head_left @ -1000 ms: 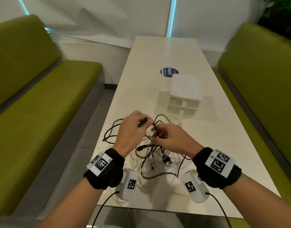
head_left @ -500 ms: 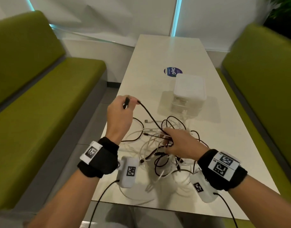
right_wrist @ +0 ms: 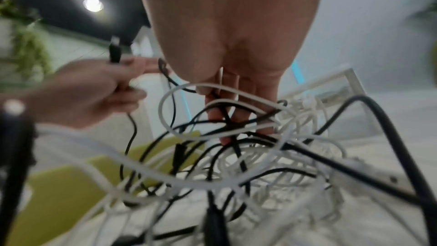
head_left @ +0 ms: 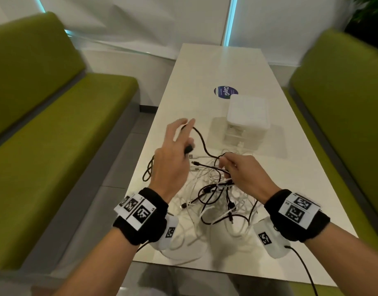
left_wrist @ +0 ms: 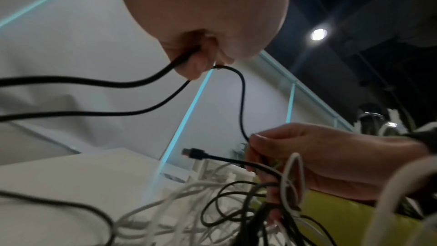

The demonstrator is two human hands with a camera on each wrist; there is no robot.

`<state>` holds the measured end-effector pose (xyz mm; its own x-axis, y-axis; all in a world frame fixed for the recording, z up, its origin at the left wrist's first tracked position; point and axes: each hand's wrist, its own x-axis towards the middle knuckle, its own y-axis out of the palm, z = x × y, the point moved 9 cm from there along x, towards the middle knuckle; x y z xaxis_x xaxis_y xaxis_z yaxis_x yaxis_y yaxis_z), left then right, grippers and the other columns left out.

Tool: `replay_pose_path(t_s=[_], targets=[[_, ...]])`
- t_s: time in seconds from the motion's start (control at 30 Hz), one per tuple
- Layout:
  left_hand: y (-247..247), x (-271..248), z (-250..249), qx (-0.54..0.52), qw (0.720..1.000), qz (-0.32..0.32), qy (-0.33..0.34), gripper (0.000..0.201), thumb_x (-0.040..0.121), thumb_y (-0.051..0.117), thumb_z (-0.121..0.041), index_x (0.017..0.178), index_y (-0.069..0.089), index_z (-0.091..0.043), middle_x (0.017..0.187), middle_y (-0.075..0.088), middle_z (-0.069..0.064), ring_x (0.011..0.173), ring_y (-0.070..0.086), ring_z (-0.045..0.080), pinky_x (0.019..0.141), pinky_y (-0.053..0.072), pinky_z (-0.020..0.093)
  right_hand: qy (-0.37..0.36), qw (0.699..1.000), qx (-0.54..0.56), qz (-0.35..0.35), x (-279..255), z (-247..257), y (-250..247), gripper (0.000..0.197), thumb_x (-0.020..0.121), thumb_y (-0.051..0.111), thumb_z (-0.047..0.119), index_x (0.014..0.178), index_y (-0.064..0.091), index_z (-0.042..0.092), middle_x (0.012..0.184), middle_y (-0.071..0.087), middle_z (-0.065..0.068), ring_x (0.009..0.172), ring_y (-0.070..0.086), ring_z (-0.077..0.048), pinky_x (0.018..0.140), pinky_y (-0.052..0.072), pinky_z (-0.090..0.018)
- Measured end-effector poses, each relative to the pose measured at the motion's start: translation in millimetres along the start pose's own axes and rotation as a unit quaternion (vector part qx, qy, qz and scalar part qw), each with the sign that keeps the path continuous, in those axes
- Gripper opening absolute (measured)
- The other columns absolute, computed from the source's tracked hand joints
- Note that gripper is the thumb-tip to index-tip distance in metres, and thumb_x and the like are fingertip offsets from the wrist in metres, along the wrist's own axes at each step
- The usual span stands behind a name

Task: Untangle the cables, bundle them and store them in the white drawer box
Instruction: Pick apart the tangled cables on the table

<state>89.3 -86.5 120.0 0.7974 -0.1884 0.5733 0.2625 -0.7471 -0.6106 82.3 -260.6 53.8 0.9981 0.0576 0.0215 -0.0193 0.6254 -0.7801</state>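
Observation:
A tangle of black and white cables [head_left: 213,197] lies on the near part of the white table [head_left: 216,67]. My left hand [head_left: 183,137] is raised above the tangle's left side and holds the plug end of a black cable [head_left: 202,144]; two fingers point up with the cable looped over them. The left wrist view shows the fingers of that left hand [left_wrist: 201,57] curled round the black cable [left_wrist: 241,100]. My right hand [head_left: 226,165] pinches cables at the top of the tangle [right_wrist: 236,156]. The white drawer box [head_left: 248,116] stands behind the tangle, drawers shut.
A round blue sticker [head_left: 226,92] lies on the table beyond the box. Green benches run along the left [head_left: 55,135] and right [head_left: 344,92] of the table. A loop of black cable hangs over the table's left edge [head_left: 147,169].
My left hand drew the black cable's plug end up and away from the tangle, then stretched two fingers out under the cable. My right hand stayed on the tangle.

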Motion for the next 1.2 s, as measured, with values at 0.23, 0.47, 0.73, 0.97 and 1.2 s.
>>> replay_pose_path(t_s=[0.23,0.47,0.73,0.97,1.2], targets=[[68,-24,-20,0.137,0.952,0.273,0.036,0.071,0.091,0.043,-0.004,0.15,0.022,-0.037,0.158,0.016,-0.002,0.068,0.056,0.027,0.062,0.048,0.037,-0.072,0.982,-0.175,0.026,-7,24,6,0.017,0.099,0.042,0.019,0.101,0.058,0.015,0.089,0.066,-0.006,0.083,0.059,-0.031,0.069,0.048,-0.041],[63,-23,11,0.154,0.953,0.259,-0.013,0.022,0.096,0.044,-0.016,0.113,0.058,-0.019,0.113,0.061,0.001,0.095,0.063,0.032,0.079,0.049,0.046,-0.062,0.985,-0.143,0.069,-10,6,14,0.03,0.102,0.043,0.043,0.082,0.054,0.024,0.072,0.054,0.009,0.07,0.051,-0.014,0.06,0.039,-0.031],[18,3,29,-0.086,0.98,0.066,-0.169,0.022,0.103,0.043,-0.018,0.09,0.06,-0.02,0.078,0.061,-0.01,0.083,0.062,0.02,0.071,0.043,0.032,-0.044,0.991,-0.11,0.066,2,-1,18,0.029,0.096,0.058,0.033,0.075,0.057,0.013,0.069,0.057,0.002,0.066,0.05,-0.014,0.06,0.033,-0.032],[29,-25,91,-0.442,0.779,-0.065,-0.44,0.034,0.105,0.039,-0.033,0.077,0.047,-0.016,0.068,0.045,-0.004,0.04,0.022,0.006,0.04,0.018,0.021,-0.042,0.98,-0.161,0.108,2,12,21,0.011,0.093,0.058,0.035,0.086,0.061,0.027,0.085,0.064,0.006,0.082,0.057,-0.018,0.07,0.044,-0.031],[45,-28,85,-0.57,0.692,-0.01,-0.444,0.034,0.104,0.038,-0.037,0.089,0.055,-0.013,0.068,0.05,-0.008,0.043,0.021,0.006,0.038,0.019,0.018,-0.022,0.984,-0.023,0.174,-2,2,27,0.029,0.092,0.06,0.05,0.079,0.064,0.024,0.078,0.064,0.013,0.072,0.058,-0.001,0.07,0.045,-0.024]])
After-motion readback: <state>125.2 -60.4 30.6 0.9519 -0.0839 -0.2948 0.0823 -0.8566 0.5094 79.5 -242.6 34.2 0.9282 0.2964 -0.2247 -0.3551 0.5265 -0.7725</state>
